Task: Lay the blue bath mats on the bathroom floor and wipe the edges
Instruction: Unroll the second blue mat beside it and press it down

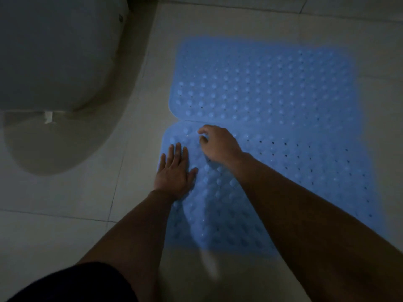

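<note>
From the head camera, my only view, I look down in dim light at a pale tiled bathroom floor (65, 214). Two blue bath mats lie flat on it, end to end: the far mat (268, 83) and the near mat (272, 182), their short edges meeting at a seam (218, 122) in mid frame. A toilet (54, 62) stands to the left, near but apart from the mats.

My left hand (174, 173) lies flat, fingers straight and together, pressing the near mat's left edge. My right hand (218, 147) rests near the seam with fingers curled toward the mat; I cannot tell whether it pinches the mat or only touches it.

The risk, as I judge it: if the right hand tugs that corner, the near mat could buckle or ride over the far one, leaving a trip ridge.

Both mats look soft and translucent, covered in rows of raised bumps and small drain holes.
</note>
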The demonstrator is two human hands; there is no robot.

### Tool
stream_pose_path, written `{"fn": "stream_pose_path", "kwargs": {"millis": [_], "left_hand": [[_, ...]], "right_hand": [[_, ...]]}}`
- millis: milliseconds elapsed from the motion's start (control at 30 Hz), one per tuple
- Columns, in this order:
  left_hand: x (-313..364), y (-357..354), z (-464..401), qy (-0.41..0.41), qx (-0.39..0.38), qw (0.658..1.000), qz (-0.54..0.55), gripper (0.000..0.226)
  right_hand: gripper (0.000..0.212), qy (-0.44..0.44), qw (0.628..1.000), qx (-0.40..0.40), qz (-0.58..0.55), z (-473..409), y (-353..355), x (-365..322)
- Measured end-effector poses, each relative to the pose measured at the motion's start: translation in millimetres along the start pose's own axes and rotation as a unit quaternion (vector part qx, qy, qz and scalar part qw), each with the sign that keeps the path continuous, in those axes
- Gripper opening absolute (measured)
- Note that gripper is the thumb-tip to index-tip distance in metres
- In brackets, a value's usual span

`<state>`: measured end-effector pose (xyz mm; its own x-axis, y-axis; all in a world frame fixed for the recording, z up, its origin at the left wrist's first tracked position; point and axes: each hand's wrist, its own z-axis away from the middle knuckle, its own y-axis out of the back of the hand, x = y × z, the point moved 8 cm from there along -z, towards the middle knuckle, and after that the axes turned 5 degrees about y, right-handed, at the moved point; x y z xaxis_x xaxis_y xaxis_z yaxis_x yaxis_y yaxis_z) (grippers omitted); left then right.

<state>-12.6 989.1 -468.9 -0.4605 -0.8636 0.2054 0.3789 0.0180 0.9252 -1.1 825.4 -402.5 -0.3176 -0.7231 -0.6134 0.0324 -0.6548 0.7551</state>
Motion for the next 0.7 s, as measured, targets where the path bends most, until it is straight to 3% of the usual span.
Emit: {"fn": "stream_pose_path", "kwargs": {"millis": [333, 700], "left_hand": [[8, -20, 5, 0.025, 0.072, 0.996, -0.051, 0.094], [2, -20, 1, 0.031, 0.069, 0.996, -0.047, 0.093]], "right_hand": [[0.021, 0.068, 0.993, 0.097, -0.008, -12, 4, 12], [0.017, 0.074, 0.992, 0.106, -0.004, -11, 4, 17]]}}
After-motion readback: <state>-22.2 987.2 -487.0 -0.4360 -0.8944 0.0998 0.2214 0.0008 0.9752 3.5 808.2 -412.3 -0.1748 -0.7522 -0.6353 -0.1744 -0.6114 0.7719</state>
